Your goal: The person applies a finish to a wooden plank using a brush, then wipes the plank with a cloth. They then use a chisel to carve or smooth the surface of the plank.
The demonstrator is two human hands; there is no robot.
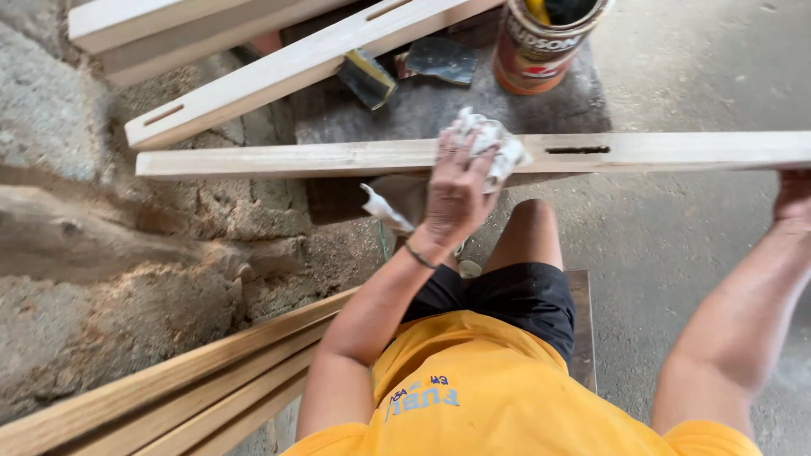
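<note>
The person sits over a long pale wooden slat (338, 157) lying crosswise in front of them, a dark slot cut through it near the right. Left hand (456, 190) presses a crumpled white rag (494, 143) onto the slat's top face, fingers clenched around the rag, just left of the slot. Right hand (794, 196) is at the slat's far right end, under its edge; can't tell how the fingers sit, mostly cut off. Beyond the slat: an open tin can (541, 46) with an orange label, and scraps of sandpaper (367, 78) left of the can. Two more slotted slats (279, 72) lie angled beyond the slat. A stack of longer slats (169, 397) sits on the near side, by the left elbow.
</note>
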